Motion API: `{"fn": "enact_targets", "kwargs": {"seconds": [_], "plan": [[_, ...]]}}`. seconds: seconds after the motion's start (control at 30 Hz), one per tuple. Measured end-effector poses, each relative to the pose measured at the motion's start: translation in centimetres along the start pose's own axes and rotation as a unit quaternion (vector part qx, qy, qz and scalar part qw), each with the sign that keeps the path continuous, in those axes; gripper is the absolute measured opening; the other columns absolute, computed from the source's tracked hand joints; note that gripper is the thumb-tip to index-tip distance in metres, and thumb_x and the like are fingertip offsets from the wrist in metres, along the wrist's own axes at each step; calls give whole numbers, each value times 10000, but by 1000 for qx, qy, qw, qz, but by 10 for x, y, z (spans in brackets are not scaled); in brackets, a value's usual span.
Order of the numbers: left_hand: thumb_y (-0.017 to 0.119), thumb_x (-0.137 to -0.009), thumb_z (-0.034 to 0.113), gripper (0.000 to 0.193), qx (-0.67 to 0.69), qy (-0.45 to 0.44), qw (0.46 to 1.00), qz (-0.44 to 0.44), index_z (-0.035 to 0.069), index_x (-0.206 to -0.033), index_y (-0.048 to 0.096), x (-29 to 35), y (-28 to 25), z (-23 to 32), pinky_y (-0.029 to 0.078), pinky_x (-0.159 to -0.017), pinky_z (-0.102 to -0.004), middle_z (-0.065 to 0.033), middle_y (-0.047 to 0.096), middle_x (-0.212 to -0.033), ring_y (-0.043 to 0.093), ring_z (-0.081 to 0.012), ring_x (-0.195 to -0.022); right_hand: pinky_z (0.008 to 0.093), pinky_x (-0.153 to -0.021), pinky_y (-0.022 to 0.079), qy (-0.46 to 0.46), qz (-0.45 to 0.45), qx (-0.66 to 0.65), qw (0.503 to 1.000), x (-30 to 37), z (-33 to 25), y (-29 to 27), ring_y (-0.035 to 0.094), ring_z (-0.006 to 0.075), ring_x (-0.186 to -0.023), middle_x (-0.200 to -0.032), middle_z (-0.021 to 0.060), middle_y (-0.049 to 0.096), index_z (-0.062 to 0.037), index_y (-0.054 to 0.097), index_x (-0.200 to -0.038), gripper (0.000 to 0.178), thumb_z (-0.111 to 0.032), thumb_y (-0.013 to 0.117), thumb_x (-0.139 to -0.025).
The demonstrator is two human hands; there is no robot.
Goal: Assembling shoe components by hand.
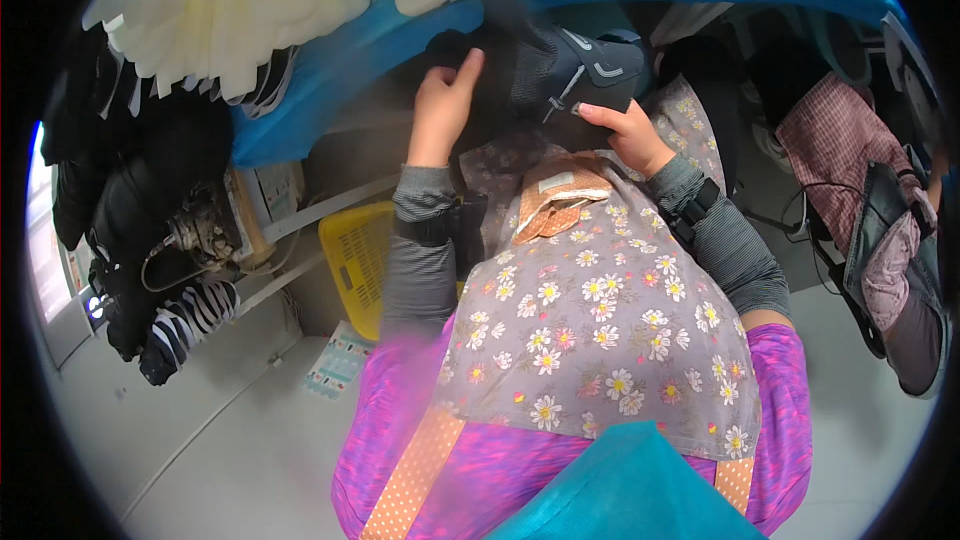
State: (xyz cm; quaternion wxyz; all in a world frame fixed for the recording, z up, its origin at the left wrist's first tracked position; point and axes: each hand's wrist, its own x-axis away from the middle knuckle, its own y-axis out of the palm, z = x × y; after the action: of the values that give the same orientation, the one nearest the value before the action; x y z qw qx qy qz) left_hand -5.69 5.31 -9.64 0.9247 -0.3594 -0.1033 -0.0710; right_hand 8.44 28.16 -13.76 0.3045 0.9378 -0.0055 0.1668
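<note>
- Nearest the viewer: a floral apron (590, 340) with an orange pocket (560, 202) covers the lap, below both wrists. No workpiece lies on it.
- Left hand (443, 105): raised, fingers curled, thumb up, pressed against the left edge of a dark shoe upper (560, 75). It appears to steady the piece; whether it fully closes on it cannot be told.
- Right hand (632, 132): closed on the lower right part of the shoe upper, thumb lying along its grey-trimmed panel.
- Shoe upper: held in the air between both hands, just beyond the apron, in front of the blue bench (330, 65).
- Judgement: the piece is in hand and being worked or inspected; no finished piece shows near the hands, so the step looks mid-course.
- Beyond the left hand: pale foam pieces (240, 10) heaped on the bench.
- Left of and below the left hand: a yellow crate (355, 260) on the floor.
</note>
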Motion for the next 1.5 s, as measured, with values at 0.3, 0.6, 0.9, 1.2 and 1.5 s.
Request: {"fn": "enact_targets", "kwargs": {"seconds": [0.3,0.6,0.9,1.2,1.5], "plan": [[596,-921,305,319,-248,226,933,131,3,-895,692,37,8,95,518,-625,-463,-228,659,-761,648,-414,-727,335,-956,470,52,-34,-159,985,1,1,-1,603,187,-1077,-1172,64,643,-31,600,-1224,344,-123,642,-895],[491,-963,362,479,-369,293,875,114,56,-654,691,-20,47,84,519,-544,-452,-177,660,-652,659,-359,-606,354,-953,496,25,-36,-223,974,3,-9,3,617,202,-1079,-1198,75,638,-17,579,-1242,348,-115,616,-910],[402,-1006,359,447,-374,351,858,-26,66,-880,716,-45,72,70,531,-667,-512,-206,685,-820,668,-407,-765,354,-948,485,40,-26,-224,973,1,4,2,628,203,-1050,-1144,87,664,-2,607,-1193,298,-113,605,-916],[468,-969,332,471,-357,304,881,62,44,-683,708,-25,56,86,529,-589,-456,-173,676,-691,666,-364,-638,367,-963,483,58,-41,-260,963,-1,2,-7,630,223,-1056,-1116,107,673,18,623,-1156,288,-138,570,-919],[459,-971,300,426,-354,324,877,20,52,-727,705,-35,63,83,518,-619,-487,-177,676,-725,659,-385,-699,366,-937,503,62,-43,-271,960,-5,-4,-11,652,230,-1015,-1113,119,680,27,621,-1153,287,-127,578,-915]]}}
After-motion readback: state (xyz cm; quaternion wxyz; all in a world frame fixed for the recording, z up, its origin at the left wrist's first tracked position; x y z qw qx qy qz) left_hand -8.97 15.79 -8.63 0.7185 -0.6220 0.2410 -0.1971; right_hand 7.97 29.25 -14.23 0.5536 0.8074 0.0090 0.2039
